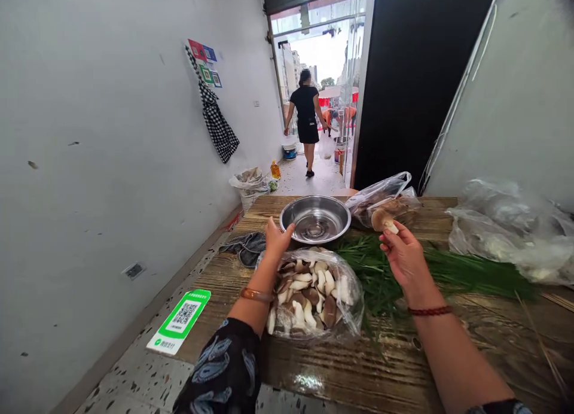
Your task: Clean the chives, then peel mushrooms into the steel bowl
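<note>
In my right hand [406, 255], raised over the right part of the table, a brown-capped mushroom [382, 219] is pinched by its pale stem. My left hand [278, 239] is at the near left rim of a shiny metal basin [316, 228], thumb over the edge and fingers on the outer side, gripping it. Nothing but a little liquid or reflection shows inside the basin. Just in front of it lies an opened clear plastic bag [359, 309] full of mushrooms [309, 294] with brown caps and white stems.
Long green leaves [475, 270] spread across the wooden table [350, 372]. Behind them sits a tied plastic bag [381, 192]; more plastic bags [515, 222] lie at right. A dark cloth [249, 247] and a green QR card [182, 321] are left. A person [305, 112] walks by the doorway.
</note>
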`<state>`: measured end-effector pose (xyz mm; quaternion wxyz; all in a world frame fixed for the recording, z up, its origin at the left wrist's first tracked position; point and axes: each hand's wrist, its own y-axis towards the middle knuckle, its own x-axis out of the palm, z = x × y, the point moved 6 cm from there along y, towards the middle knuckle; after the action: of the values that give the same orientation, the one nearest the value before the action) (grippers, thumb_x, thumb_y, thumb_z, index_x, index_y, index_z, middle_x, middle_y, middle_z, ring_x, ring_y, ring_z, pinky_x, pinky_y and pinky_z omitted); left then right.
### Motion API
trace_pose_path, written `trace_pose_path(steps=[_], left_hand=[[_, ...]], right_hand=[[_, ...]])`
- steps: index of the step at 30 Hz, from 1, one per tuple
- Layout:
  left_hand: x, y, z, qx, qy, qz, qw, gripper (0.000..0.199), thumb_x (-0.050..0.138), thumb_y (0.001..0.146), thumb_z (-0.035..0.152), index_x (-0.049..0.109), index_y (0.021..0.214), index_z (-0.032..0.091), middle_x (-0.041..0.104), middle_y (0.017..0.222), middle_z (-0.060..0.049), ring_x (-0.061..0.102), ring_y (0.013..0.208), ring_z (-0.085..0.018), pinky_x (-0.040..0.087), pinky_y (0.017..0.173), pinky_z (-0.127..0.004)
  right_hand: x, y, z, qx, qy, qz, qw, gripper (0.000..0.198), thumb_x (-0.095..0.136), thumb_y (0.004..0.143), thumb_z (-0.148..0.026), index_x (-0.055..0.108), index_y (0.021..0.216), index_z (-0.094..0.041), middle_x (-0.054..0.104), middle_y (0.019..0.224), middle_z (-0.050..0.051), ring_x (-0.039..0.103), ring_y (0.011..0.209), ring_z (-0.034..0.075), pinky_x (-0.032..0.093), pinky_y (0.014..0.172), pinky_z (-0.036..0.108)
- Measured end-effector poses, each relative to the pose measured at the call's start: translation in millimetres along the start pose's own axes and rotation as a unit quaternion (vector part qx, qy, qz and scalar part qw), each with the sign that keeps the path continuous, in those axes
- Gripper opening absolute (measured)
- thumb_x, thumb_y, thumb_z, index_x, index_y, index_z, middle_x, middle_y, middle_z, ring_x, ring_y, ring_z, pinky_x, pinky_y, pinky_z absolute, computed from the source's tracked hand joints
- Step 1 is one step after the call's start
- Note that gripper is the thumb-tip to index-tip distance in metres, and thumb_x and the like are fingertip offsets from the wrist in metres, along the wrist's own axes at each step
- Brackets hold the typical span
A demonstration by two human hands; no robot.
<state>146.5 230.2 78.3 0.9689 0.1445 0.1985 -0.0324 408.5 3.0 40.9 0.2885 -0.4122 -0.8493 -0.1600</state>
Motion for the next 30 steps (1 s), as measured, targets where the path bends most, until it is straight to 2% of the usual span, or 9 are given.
trace_pose_path(steps=[2, 4, 7, 9, 11, 14, 20, 24, 30], left_hand=[[7.9, 5.0, -17.0, -0.083, -0.06, -0.028, 0.994, 0.07, 0.075, 0.068, 0.031, 0.042, 0.126, 0.011, 0.055, 0.121, -0.019, 0.053, 0.116, -0.029, 0.048, 0.092, -0.043], [16.8, 4.0, -23.8, -0.117, -0.085, -0.066, 0.987, 0.06, 0.073, 0.07, 0.036, 0.047, 0.119, 0.013, 0.062, 0.103, -0.013, 0.064, 0.091, -0.022, 0.055, 0.074, -0.036], [27.8, -3.9, -26.9, -0.162, -0.126, -0.125, 0.971, 0.042, 0.071, 0.071, 0.035, 0.054, 0.102, 0.013, 0.064, 0.078, -0.006, 0.063, 0.061, -0.016, 0.055, 0.055, -0.03], [31.1, -9.7, -24.4, -0.173, -0.149, -0.148, 0.962, 0.034, 0.068, 0.07, 0.028, 0.055, 0.098, 0.014, 0.063, 0.07, -0.003, 0.06, 0.053, -0.014, 0.054, 0.05, -0.03], [30.3, -14.4, -19.3, -0.162, -0.169, -0.148, 0.961, 0.035, 0.064, 0.068, 0.019, 0.054, 0.101, 0.015, 0.064, 0.07, -0.002, 0.059, 0.053, -0.014, 0.054, 0.05, -0.029], [23.3, -20.1, -11.6, -0.123, -0.191, -0.117, 0.967, 0.041, 0.056, 0.065, 0.015, 0.053, 0.106, 0.018, 0.064, 0.077, 0.001, 0.059, 0.059, -0.012, 0.054, 0.055, -0.027], [0.5, -28.5, 4.1, 0.038, -0.177, -0.029, 0.983, 0.045, 0.054, 0.069, 0.017, 0.055, 0.114, 0.018, 0.067, 0.098, -0.003, 0.062, 0.088, -0.016, 0.051, 0.076, -0.026], [-1.4, -32.9, 4.2, 0.053, -0.133, -0.031, 0.989, 0.044, 0.053, 0.072, 0.018, 0.056, 0.116, 0.018, 0.068, 0.099, -0.004, 0.062, 0.093, -0.018, 0.05, 0.077, -0.026], [1.8, -33.2, 1.3, 0.048, -0.159, -0.044, 0.985, 0.048, 0.053, 0.074, 0.019, 0.054, 0.122, 0.018, 0.067, 0.106, -0.005, 0.062, 0.093, -0.017, 0.049, 0.08, -0.026]], right_hand=[[-1.0, -2.2, -1.6, -0.002, -0.003, 0.001, 1.0, 0.042, 0.082, 0.058, -0.028, 0.065, 0.096, -0.024, 0.064, 0.081, -0.005, 0.058, 0.06, 0.007, 0.045, 0.046, 0.015], [0.3, -4.0, -2.6, -0.002, -0.005, -0.006, 1.0, 0.041, 0.081, 0.059, -0.029, 0.066, 0.097, -0.024, 0.064, 0.082, -0.005, 0.058, 0.06, 0.006, 0.046, 0.047, 0.015], [0.9, -4.9, -2.4, 0.009, 0.009, -0.01, 1.0, 0.039, 0.081, 0.06, -0.029, 0.067, 0.095, -0.024, 0.064, 0.08, -0.005, 0.056, 0.06, 0.005, 0.045, 0.048, 0.014], [-0.5, -4.8, -2.2, 0.016, 0.029, -0.005, 0.999, 0.034, 0.082, 0.061, -0.03, 0.068, 0.091, -0.024, 0.063, 0.077, -0.006, 0.056, 0.059, 0.005, 0.045, 0.048, 0.014], [-2.0, -4.9, -2.5, 0.021, 0.045, -0.001, 0.999, 0.028, 0.08, 0.063, -0.033, 0.068, 0.086, -0.023, 0.063, 0.075, -0.006, 0.056, 0.06, 0.005, 0.046, 0.05, 0.014], [-1.9, -6.4, -4.4, 0.02, 0.049, -0.005, 0.999, 0.023, 0.075, 0.07, -0.039, 0.067, 0.084, -0.022, 0.064, 0.073, -0.004, 0.058, 0.062, 0.008, 0.048, 0.051, 0.017], [4.1, -13.0, -6.2, 0.02, 0.067, -0.013, 0.997, 0.018, 0.072, 0.075, -0.039, 0.067, 0.082, -0.023, 0.065, 0.077, -0.004, 0.058, 0.064, 0.007, 0.05, 0.055, 0.016], [7.5, -16.6, -3.5, 0.03, 0.061, -0.025, 0.997, 0.02, 0.074, 0.073, -0.039, 0.069, 0.084, -0.023, 0.065, 0.08, -0.004, 0.058, 0.065, 0.007, 0.051, 0.056, 0.016], [9.3, -18.7, -2.8, 0.025, 0.048, -0.036, 0.998, 0.019, 0.073, 0.075, -0.039, 0.069, 0.087, -0.025, 0.066, 0.086, -0.003, 0.058, 0.068, 0.008, 0.052, 0.059, 0.017]])
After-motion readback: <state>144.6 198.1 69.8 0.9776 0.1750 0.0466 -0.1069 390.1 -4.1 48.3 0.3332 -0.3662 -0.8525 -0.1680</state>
